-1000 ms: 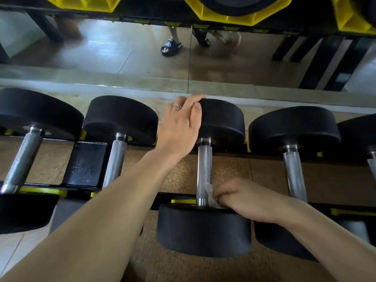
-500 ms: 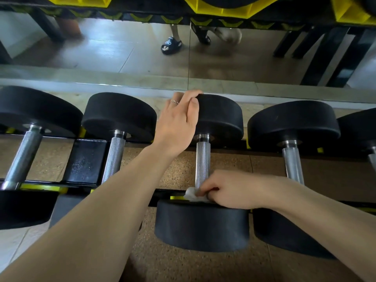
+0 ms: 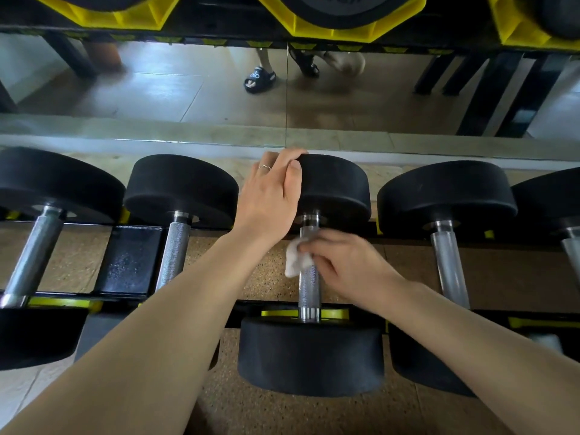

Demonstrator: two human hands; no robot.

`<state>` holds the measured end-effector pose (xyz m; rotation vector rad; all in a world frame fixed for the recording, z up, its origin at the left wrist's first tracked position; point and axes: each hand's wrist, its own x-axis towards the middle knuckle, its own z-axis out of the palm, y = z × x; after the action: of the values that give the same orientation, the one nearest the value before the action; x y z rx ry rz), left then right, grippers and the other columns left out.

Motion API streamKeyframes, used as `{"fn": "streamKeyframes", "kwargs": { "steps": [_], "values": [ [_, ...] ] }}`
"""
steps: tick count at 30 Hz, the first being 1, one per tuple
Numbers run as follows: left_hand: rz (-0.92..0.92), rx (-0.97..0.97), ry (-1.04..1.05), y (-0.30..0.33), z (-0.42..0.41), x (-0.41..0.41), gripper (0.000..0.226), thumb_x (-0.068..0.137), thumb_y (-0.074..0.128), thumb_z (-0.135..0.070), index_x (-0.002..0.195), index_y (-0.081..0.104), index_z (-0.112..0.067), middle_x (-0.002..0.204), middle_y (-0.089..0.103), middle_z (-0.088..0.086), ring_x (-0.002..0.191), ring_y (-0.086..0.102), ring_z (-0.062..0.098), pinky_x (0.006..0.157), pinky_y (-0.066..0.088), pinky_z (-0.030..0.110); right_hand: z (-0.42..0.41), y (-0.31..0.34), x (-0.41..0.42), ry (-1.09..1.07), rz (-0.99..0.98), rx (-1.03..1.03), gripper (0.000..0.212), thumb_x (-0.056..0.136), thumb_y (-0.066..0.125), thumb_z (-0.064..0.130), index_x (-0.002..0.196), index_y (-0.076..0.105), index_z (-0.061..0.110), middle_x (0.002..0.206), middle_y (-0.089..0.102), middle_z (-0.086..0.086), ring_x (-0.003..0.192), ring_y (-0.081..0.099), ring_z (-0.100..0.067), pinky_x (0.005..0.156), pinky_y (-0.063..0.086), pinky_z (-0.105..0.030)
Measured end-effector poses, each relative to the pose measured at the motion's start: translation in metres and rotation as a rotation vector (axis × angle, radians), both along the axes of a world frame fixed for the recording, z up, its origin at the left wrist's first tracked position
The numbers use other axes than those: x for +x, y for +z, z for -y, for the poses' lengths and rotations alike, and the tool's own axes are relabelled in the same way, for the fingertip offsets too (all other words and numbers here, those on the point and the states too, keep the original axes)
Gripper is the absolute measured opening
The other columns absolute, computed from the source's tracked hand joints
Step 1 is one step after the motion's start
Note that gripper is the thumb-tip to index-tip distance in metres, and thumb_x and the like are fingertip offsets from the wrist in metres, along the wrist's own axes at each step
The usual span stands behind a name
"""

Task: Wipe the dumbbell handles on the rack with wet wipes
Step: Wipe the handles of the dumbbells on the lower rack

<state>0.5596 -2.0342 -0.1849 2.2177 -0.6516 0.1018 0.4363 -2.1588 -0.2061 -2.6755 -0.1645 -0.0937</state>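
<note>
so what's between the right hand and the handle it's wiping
In the head view, a crumpled white wet wipe lies between the right hand and the knurled handle; the fingers pinch it against the bar's upper part.

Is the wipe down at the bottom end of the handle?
No, the right hand holds the wipe near the top of the handle.
</note>
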Motion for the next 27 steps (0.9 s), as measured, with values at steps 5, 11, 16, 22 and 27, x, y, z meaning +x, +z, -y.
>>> {"fn": "streamKeyframes", "kwargs": {
  "steps": [5,11,16,22,27],
  "values": [
    [-0.002,0.007,-0.006,0.000,0.000,-0.001,0.039,0.110,0.022,-0.035,0.141,0.046,-0.032,0.131,0.048,-0.001,0.121,0.043,0.020,0.103,0.039,0.042,0.005,0.020,-0.018,0.219,-0.394,0.039,0.030,0.099,0.055,0.018,0.122,0.070,0.030,0.118,0.070,0.012,0.094,0.062,0.003,0.087,0.048,-0.022],
    [0.001,-0.006,0.004,0.000,0.001,0.001,0.038,0.110,0.026,-0.030,0.142,0.048,-0.030,0.131,0.051,0.002,0.118,0.044,0.024,0.104,0.036,0.040,-0.003,0.013,0.013,-0.082,0.003,0.029,0.036,0.099,0.050,0.009,0.129,0.065,0.022,0.126,0.063,0.003,0.105,0.064,-0.012,0.092,0.054,-0.029],
    [-0.026,0.027,0.003,0.004,0.000,-0.003,0.040,0.111,0.022,-0.032,0.144,0.045,-0.030,0.132,0.048,0.000,0.117,0.041,0.019,0.104,0.034,0.036,0.001,-0.002,-0.007,0.168,-0.216,0.000,0.032,0.102,0.048,0.020,0.127,0.066,0.028,0.132,0.061,0.009,0.119,0.056,-0.007,0.106,0.044,-0.032],
    [-0.064,0.037,0.014,0.008,0.001,-0.006,0.041,0.111,0.021,-0.034,0.144,0.044,-0.032,0.137,0.046,-0.002,0.117,0.039,0.015,0.104,0.033,0.032,0.004,0.014,-0.013,0.239,-0.639,0.170,0.028,0.100,0.055,0.025,0.121,0.070,0.035,0.126,0.066,0.015,0.111,0.059,-0.003,0.101,0.045,-0.027],
    [-0.075,0.030,0.026,0.007,0.001,-0.005,0.040,0.111,0.021,-0.034,0.143,0.045,-0.031,0.136,0.046,-0.002,0.122,0.040,0.017,0.100,0.028,0.026,0.002,0.021,-0.006,0.300,-0.679,0.115,0.030,0.098,0.052,0.024,0.121,0.071,0.031,0.119,0.068,0.011,0.104,0.059,-0.005,0.095,0.046,-0.025]
  ]
}}
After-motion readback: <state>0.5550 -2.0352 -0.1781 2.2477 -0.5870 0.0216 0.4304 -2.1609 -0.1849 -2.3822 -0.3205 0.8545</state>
